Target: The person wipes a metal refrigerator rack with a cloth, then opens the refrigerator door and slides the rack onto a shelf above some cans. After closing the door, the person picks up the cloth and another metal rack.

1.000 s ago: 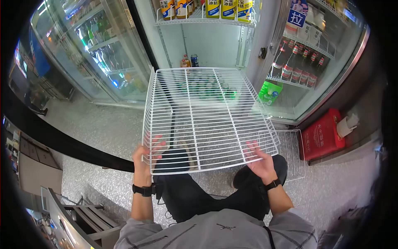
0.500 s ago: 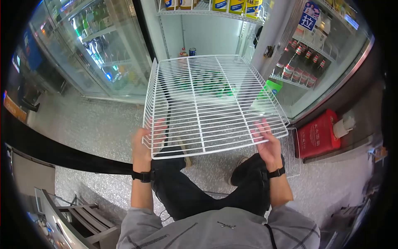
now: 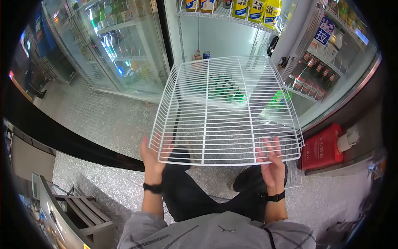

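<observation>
Supporting a white wire shelf [image 3: 206, 112] in the air, with its far end directed at 12 o'clock, seems to be the step in hand. The near-left corner, at 7 o'clock of the shelf, is grasped by the left hand [image 3: 153, 161], though its fingers are partly blurred. At 5 o'clock the near edge is grasped by the right hand [image 3: 274, 171], with the fingers [image 3: 267, 146] spread beneath the wires. The open refrigerator [image 3: 224, 37] is faced at 12 o'clock, where green-coloured drinks [image 3: 227, 89] are seen through the wires; whether the refrigerator is touched by the far end cannot be told. A second wire rack [image 3: 302, 174] is seen just beside the right hand at 4 o'clock, near a red box [image 3: 321, 148]. For any further move, a level, two-handed hold and clearance for the raised side rims would be called for.
</observation>
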Action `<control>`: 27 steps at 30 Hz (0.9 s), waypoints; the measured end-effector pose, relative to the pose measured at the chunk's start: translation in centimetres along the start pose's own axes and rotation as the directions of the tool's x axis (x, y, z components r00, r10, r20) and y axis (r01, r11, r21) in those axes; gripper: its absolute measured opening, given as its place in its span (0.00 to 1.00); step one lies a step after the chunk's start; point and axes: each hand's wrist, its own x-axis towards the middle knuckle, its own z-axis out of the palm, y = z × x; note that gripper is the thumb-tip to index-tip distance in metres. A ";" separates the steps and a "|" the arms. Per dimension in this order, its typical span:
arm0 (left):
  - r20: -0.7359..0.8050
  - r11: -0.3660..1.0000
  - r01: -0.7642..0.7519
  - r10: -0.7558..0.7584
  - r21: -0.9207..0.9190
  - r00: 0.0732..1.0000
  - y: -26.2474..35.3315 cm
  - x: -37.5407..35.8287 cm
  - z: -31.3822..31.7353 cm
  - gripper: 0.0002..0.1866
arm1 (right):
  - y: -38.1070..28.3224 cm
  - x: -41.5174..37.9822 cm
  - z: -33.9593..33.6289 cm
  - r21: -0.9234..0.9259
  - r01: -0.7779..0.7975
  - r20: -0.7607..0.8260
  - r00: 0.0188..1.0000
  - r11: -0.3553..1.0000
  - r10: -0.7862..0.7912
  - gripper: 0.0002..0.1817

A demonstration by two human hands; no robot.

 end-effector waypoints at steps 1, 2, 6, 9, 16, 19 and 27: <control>-0.075 1.000 -0.009 0.010 0.014 0.997 -0.9 -1.6 0.0 0.34 | 0.0 0.1 -0.1 -0.010 0.009 -0.004 1.000 1.000 -0.009 0.40; -0.104 0.999 -0.017 0.022 0.040 0.994 -2.1 -2.2 -1.0 0.31 | 0.0 0.4 -0.2 0.016 0.025 -0.012 1.000 1.000 -0.025 0.38; -0.208 0.998 0.057 -0.064 -0.042 0.976 -6.6 -1.0 -2.8 0.14 | 0.4 1.4 0.8 -0.027 0.026 0.012 1.000 0.999 -0.026 0.39; -0.175 0.975 0.187 -0.206 -0.121 0.963 -7.6 2.3 -2.9 0.11 | 0.9 2.4 1.2 -0.085 0.054 0.036 0.998 0.995 -0.052 0.39; -0.079 0.964 0.147 -0.168 -0.221 0.983 -7.8 12.1 -0.5 0.16 | 2.9 7.7 4.5 -0.100 0.117 0.074 0.991 0.988 -0.110 0.42; -0.025 0.962 0.101 -0.111 -0.253 0.994 -7.9 15.9 2.1 0.17 | 3.0 11.0 5.3 -0.097 0.165 0.104 0.983 0.982 -0.155 0.43; 0.065 0.926 0.073 -0.053 -0.371 0.996 -7.9 25.3 7.3 0.15 | 2.5 20.3 5.6 -0.104 0.209 0.149 0.970 0.972 -0.192 0.42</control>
